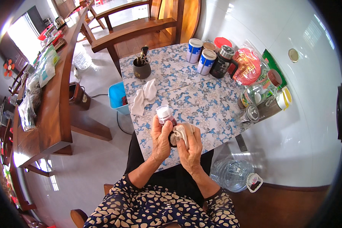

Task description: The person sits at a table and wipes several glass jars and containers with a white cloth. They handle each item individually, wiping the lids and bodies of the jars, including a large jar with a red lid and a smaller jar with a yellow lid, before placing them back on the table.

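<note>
My left hand is closed round a small dark red bottle with a clear-and-white cap, held above the near part of the table. The cap points away from me. My right hand grips a bunched pale cloth and presses it against the bottle's right side, near its lower end. Both hands hide much of the bottle. Beyond them, to the left, a crumpled white cloth lies on the flower-patterned tabletop.
A dark pot with utensils stands far left on the table. Cans, a black thermos and glass jars line the far and right edges. A blue bin stands left; a large water bottle lies right.
</note>
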{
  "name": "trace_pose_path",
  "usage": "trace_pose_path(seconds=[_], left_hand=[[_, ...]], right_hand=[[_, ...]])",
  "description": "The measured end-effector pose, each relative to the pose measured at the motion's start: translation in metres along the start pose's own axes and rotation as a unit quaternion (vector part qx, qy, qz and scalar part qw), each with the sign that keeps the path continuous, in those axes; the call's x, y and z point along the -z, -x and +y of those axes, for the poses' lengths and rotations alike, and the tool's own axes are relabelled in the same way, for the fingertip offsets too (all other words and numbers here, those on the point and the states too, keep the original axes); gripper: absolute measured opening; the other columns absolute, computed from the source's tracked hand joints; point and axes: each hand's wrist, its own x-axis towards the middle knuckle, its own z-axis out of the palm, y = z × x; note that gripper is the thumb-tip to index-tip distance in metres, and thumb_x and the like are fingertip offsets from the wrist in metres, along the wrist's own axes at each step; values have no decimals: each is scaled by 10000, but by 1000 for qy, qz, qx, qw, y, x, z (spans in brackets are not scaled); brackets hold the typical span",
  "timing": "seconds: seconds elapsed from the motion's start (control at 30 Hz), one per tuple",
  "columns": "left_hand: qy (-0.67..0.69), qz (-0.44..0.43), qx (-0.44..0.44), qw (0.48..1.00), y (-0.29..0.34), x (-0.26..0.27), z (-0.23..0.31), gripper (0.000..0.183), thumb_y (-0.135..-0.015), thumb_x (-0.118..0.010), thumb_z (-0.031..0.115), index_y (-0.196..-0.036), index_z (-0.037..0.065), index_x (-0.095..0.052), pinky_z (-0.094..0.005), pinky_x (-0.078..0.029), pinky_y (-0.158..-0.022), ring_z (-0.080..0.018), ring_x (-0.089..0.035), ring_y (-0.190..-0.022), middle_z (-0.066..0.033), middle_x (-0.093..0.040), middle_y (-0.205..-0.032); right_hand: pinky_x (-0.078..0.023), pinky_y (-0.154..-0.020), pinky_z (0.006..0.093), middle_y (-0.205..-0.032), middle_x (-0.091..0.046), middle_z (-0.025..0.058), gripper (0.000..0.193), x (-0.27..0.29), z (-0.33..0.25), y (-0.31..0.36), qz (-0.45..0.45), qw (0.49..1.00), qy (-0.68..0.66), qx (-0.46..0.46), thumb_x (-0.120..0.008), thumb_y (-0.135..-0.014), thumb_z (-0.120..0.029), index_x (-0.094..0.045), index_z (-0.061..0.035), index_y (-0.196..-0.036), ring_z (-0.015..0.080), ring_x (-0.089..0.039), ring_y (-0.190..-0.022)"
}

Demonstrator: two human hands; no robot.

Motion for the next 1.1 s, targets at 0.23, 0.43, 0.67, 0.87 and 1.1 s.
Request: trace_pose_path(seconds=[0.23,0.43,0.67,0.87,1.1], left_hand=[[3,-39,-11,999,1,6,-5,421,-934,-509,140,-1331,84,-382,-283,-470,-871,-134,-545,-1002,-49,-545,-1150],[-71,-56,-57,994,2,-3,-1,401,-892,-568,145,-1259,48,-438,-213,-399,-822,-57,-480,-922,16,-529,-1045],[-129,-32,-32,991,-38,1,-6,386,-897,-598,139,-1243,30,-466,-225,-429,-832,-82,-525,-936,-8,-559,-1047],[-220,-74,29,972,-93,-1,-20,411,-832,-682,107,-1202,4,-538,-259,-469,-838,-101,-566,-914,-34,-612,-997],[-400,-45,-76,912,-194,-23,-46,365,-741,-745,159,-1074,50,-645,-280,-471,-737,-115,-550,-765,-35,-615,-860]], right_hand=[[-451,-697,199,-971,-573,36,291,6,17,-7,-76,863,-381,-323,-478,-973,-191,-558,-17,-1192,91,-543,-774],[-478,-893,280,-1152,-589,82,367,2,34,-6,-69,707,-532,-460,-434,-972,-231,-512,20,-1229,154,-590,-1009],[-470,-695,354,-997,-577,125,281,9,71,12,-119,920,-198,-316,-485,-930,-182,-559,-5,-1136,192,-577,-826],[-472,-706,406,-1015,-527,173,346,26,104,-16,3,974,225,-37,-609,-787,-116,-583,-31,-1120,353,-527,-848],[-479,-700,421,-1031,-528,158,393,28,127,-19,-1,961,275,-15,-678,-725,-143,-596,-109,-1108,356,-521,-877]])
